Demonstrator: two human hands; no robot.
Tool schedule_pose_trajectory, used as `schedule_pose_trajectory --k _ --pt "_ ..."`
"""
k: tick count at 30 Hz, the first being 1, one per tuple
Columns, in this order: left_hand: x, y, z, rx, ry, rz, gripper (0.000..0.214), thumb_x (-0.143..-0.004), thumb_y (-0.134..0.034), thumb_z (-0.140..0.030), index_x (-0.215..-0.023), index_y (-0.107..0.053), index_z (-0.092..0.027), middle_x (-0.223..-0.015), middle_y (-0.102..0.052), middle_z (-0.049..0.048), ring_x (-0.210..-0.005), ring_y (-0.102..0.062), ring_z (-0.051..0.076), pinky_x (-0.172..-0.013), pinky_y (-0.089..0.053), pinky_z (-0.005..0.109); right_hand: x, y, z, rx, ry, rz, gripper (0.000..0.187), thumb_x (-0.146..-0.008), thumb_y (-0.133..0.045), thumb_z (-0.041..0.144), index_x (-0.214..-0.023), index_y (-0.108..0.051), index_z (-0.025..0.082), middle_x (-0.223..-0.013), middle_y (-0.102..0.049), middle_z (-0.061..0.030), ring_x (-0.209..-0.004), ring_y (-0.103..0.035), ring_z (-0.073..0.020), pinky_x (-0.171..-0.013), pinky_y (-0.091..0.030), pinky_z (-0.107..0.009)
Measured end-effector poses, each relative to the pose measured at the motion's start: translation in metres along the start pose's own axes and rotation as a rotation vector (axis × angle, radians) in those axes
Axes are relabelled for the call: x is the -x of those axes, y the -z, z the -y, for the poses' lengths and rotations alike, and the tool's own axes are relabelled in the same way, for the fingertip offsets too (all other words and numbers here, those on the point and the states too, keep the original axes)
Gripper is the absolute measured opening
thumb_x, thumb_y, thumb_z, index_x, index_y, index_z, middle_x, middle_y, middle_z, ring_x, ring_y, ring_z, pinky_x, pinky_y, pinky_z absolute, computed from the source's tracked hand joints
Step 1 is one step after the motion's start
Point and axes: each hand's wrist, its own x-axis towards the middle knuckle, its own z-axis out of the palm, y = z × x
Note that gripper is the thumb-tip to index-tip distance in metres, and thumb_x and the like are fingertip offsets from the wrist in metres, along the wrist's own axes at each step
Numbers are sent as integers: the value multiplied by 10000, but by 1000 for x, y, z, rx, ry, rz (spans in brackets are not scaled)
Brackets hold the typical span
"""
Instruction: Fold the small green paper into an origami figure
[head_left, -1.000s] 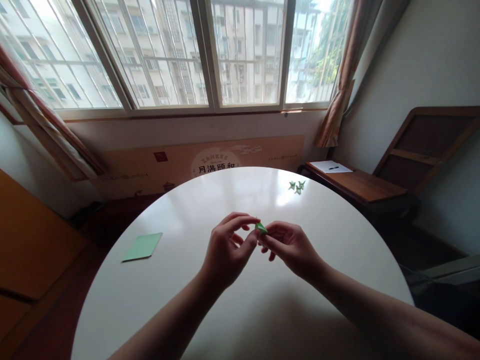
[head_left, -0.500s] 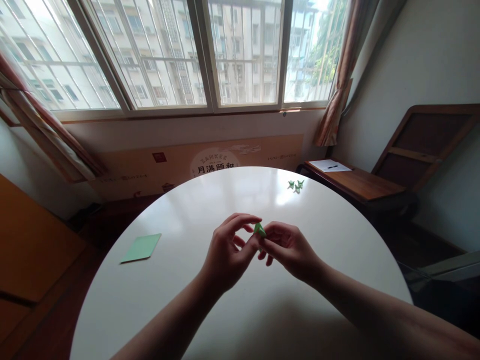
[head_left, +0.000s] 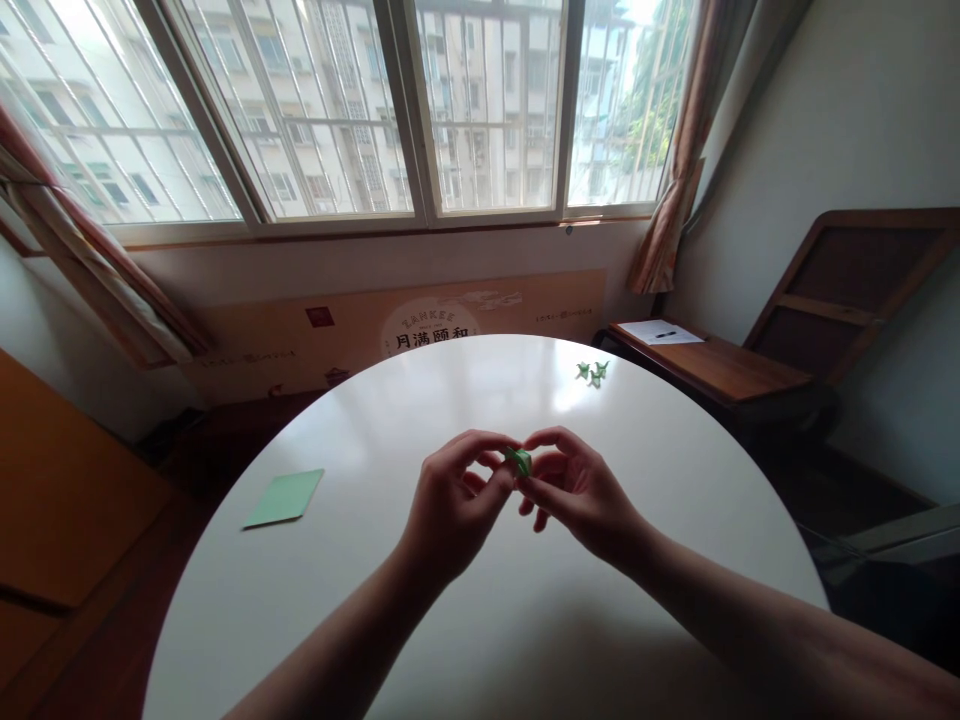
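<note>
A small piece of folded green paper (head_left: 519, 461) is held between my two hands above the middle of the white table. My left hand (head_left: 461, 495) pinches it from the left with thumb and index finger. From the right, the thumb and index finger of my right hand (head_left: 581, 490) grip the same piece, while its other fingers curl below. Fingertips hide part of the folds. Three small green folded paper pieces (head_left: 593, 372) lie together near the table's far edge. To the left is a stack of square green paper (head_left: 285, 498).
The round white table (head_left: 480, 640) stands before a barred window (head_left: 487, 110). At the right is a wooden chair (head_left: 772, 362) with a white sheet (head_left: 660, 332) and a pen (head_left: 666, 334) on its seat. A printed cardboard panel (head_left: 352, 310) leans below the window.
The folded green paper has turned between my fingers and shows a different side. My right index finger has risen and bent over to its top. My left hand has barely moved.
</note>
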Motion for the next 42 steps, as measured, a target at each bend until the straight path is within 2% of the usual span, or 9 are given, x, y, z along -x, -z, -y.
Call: schedule_pose_trajectory --k 3,9,13,18,24,29,34,42 --pt "2 -2 1 23 48 -41 131 -842 -621 -202 -929 -715 -178 -822 -699 44 -682 -656 171 -500 -527 234 1 -3 0 65 32 -40 396 -785 -817 372 -1058 -567 231 -769 -701 7 -604 -676 -164 -468 -526 -241" --pt "5 -6 0 49 79 -93 104 -827 -622 -201 -897 -697 -190 -898 -692 46 -806 -662 198 -537 -538 235 5 -9 2 200 102 -66 324 -826 -784 353 -1042 -570 242 -751 -713 7 -567 -665 -156 -491 -521 -251" --pt "6 -8 -2 81 89 -135 139 -777 -582 -139 -838 -698 -185 -857 -682 33 -758 -652 182 -522 -529 227 8 -11 2 276 148 -70 267 -847 -760 313 -1029 -576 246 -774 -728 -4 -573 -664 -154 -509 -526 -260" --pt "6 -9 -6 85 92 -172 134 -781 -583 -144 -828 -702 -180 -783 -682 18 -694 -658 168 -512 -528 223 8 -12 0 314 169 -75 224 -875 -717 337 -1028 -580 250 -789 -734 -13 -593 -678 -164 -523 -545 -278" --pt "4 -6 -7 164 105 -173 104 -826 -634 -208 -904 -689 -168 -846 -731 48 -694 -681 174 -506 -539 229 8 -11 -2 308 182 -80 208 -877 -709 325 -1035 -598 248 -765 -728 -15 -643 -697 -185 -534 -558 -286" --pt "4 -3 -5 259 120 -94 206 -840 -703 -275 -1013 -678 -166 -920 -749 80 -756 -705 195 -515 -561 237 9 -9 -1 262 178 -114 216 -867 -727 315 -1035 -608 249 -768 -726 -11 -607 -688 -172 -511 -546 -272" --pt "4 -2 -6 294 104 -48 201 -809 -708 -196 -1008 -686 -175 -905 -753 68 -763 -707 194 -510 -558 225 10 -8 1 224 207 -109 240 -856 -749 283 -1042 -599 258 -759 -732 -1 -604 -690 -170 -511 -546 -266" --pt "6 -6 -9 214 78 -132 195 -746 -597 -67 -866 -707 -175 -829 -741 24 -726 -699 172 -542 -552 219 12 -13 5 266 246 -97 213 -836 -758 218 -1007 -635 245 -770 -736 -7 -615 -698 -167 -516 -557 -260"
